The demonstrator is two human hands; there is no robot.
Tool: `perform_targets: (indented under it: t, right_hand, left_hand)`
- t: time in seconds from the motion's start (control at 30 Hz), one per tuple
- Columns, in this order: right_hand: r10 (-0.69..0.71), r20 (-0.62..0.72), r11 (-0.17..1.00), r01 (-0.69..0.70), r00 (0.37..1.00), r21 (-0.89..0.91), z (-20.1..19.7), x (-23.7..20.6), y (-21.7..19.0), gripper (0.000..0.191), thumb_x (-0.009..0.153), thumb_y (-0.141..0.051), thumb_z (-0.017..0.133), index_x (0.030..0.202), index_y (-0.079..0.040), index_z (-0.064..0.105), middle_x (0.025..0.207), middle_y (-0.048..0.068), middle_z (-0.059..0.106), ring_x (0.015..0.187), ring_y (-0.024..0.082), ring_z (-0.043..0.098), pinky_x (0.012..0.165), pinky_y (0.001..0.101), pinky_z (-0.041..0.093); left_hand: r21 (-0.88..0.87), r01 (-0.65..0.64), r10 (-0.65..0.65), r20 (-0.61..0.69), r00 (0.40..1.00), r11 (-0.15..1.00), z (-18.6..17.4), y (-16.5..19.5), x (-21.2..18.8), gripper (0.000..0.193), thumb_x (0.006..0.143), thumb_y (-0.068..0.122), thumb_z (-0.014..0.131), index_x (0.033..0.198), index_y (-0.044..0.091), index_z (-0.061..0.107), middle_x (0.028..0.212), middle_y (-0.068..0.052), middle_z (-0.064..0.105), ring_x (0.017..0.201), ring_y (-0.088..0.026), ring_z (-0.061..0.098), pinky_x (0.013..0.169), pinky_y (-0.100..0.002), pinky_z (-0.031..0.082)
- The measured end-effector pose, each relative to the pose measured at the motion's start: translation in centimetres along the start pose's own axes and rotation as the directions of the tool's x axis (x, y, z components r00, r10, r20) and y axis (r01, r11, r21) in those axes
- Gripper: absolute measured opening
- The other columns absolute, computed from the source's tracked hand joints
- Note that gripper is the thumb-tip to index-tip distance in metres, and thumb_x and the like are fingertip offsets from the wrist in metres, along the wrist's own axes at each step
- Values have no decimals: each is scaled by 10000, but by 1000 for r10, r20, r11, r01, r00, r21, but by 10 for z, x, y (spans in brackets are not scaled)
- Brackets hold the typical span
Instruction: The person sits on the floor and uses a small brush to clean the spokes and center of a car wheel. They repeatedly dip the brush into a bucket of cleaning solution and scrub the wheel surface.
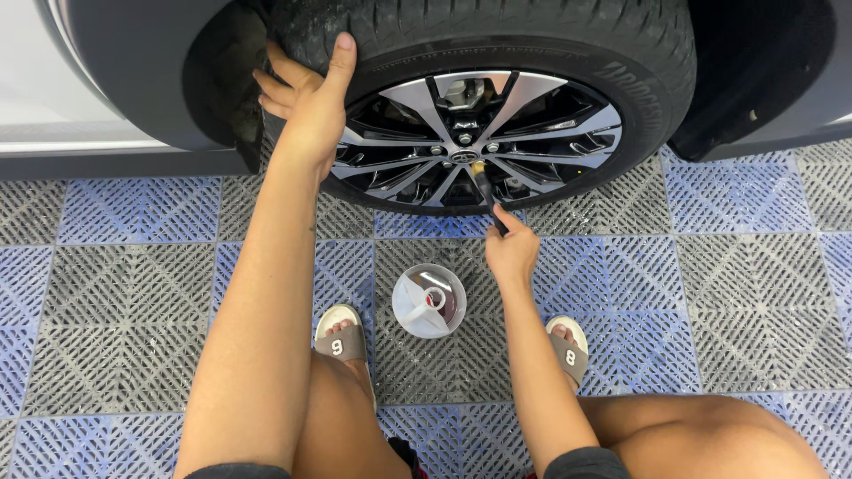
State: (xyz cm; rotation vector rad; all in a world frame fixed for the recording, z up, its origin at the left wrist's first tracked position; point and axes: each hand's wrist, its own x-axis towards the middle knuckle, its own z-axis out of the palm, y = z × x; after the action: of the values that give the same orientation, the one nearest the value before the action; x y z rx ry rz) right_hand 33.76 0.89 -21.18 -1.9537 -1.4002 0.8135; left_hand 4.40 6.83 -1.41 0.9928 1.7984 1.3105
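A car wheel (pixel 541 124) with a black tyre (pixel 497 31) and a silver-and-black spoked alloy rim fills the top of the view. My left hand (pixel 306 98) grips the tyre's upper left edge, fingers curled around the tread. My right hand (pixel 512 248) holds a thin black-handled brush (pixel 486 191); its pale tip touches the rim just below the hub centre. I am squatting, both feet in sandals on the floor.
A small clear tub (pixel 430 300) with a white cloth or bottle inside stands on the floor between my feet. The floor is grey and blue plastic grid tiles (pixel 124 293). The car's white body and dark wheel arch (pixel 133 80) lie at left.
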Motion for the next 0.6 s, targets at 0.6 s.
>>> perform_targets:
  t: [0.6]
  right_hand:
    - [-61, 658, 137, -647, 751, 750, 14, -4, 26, 503, 900, -37, 571, 1401, -64, 608, 854, 127, 670, 492, 122, 525, 348, 216, 318]
  left_hand:
    - [35, 16, -15, -29, 999, 999, 6, 2, -1, 1270, 826, 818, 572, 1639, 123, -113, 1626, -305, -340, 1485, -521, -351, 1170, -741, 89]
